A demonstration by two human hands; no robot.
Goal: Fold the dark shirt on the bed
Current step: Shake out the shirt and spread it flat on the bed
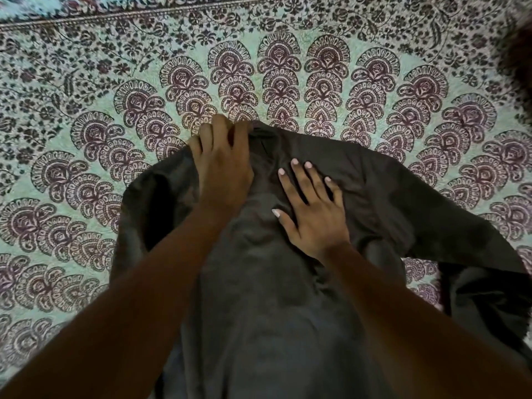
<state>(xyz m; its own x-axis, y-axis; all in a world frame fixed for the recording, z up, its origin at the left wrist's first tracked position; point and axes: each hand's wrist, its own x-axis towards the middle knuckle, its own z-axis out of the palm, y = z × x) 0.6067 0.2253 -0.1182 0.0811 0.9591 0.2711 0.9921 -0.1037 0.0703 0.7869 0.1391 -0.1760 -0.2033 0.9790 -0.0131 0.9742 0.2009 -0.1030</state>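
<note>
A printed bedspread (86, 82) fills the whole view, and nothing of the room beyond it shows. Its ground is pale mint green. Along the far edge a border band (144, 12) of small dark flowers and vines runs from left to right. Below the band, rings of maroon fan-shaped paisley motifs curve outward from the middle of the cloth.

At the far left the fans lie flat and uncovered. Further in, the left-side sleeve (149, 203) of the dark shirt (273, 283) spreads over the print, bunched and rounded. The shirt lies in the lower middle of the bedspread, its body running toward the camera and its top edge pointing away. The fabric is wrinkled in several places.

The left hand (223, 168) is at that top edge, with its fingers curled over the cloth and gripping it near the shoulder. Just to its right, the right hand (312, 217) lies flat on the chest of the shirt. Its fingers are straight and spread, pressing the fabric down without holding it.

Beyond that hand the right-side sleeve (446, 214) stretches out and down across the fans toward the right edge of the view. In the upper right corner sits a dark blurred shape (518, 56); what it is cannot be told.
</note>
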